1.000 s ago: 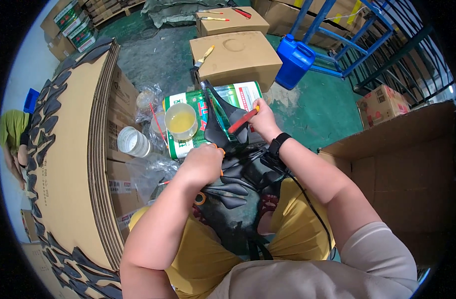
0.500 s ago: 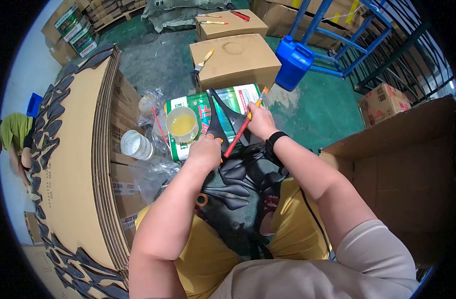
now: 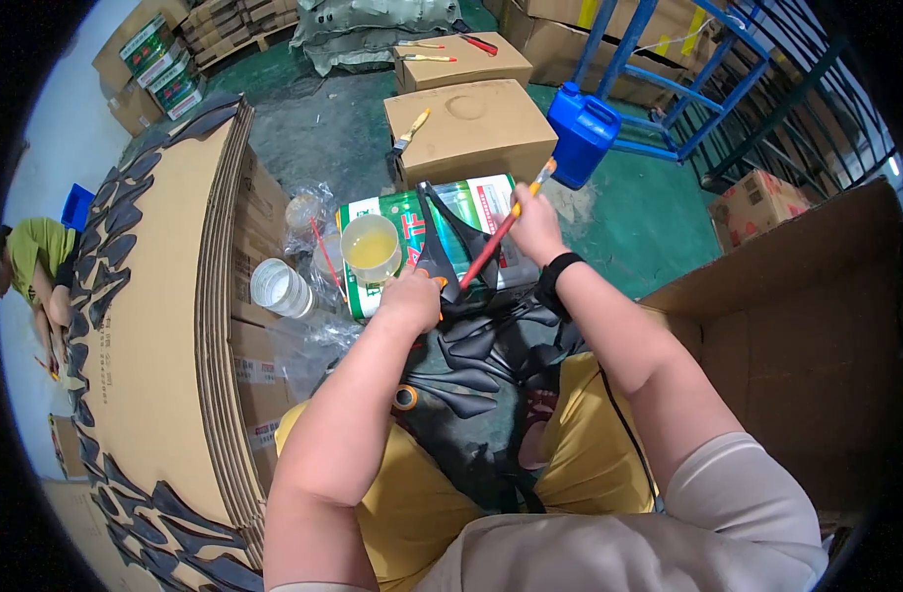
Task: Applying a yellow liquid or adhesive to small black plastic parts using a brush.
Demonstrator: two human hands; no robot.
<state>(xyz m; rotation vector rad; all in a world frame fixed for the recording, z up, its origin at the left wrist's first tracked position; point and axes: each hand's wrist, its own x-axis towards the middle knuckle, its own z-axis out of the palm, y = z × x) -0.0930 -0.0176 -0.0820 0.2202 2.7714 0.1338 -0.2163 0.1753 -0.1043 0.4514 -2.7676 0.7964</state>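
Note:
My left hand [image 3: 412,299] is closed on the lower end of a V-shaped black piece [image 3: 435,242], which lies over a green and white printed tin [image 3: 387,204]. Orange shows beside its fingers. In my right hand [image 3: 535,229] is a slim red-and-yellow brush [image 3: 493,249], slanted so that its red end meets the black piece and its other end points up and away. A translucent cup of yellowish liquid [image 3: 371,247] stands on the tin, left of the piece. More black pieces [image 3: 466,345] lie heaped below the tin, near my feet.
Stacked cardboard sheets [image 3: 165,326] at the left carry rows of black pieces. A white tub [image 3: 281,287] stands beside the tin. Ahead are a brown box [image 3: 471,128] with a brush on it and a blue jerrycan [image 3: 582,133]. An open carton [image 3: 787,345] flanks my right side.
My right hand has moved slightly right and down with the brush, whose red end has shifted up onto the black piece. My left hand keeps its hold.

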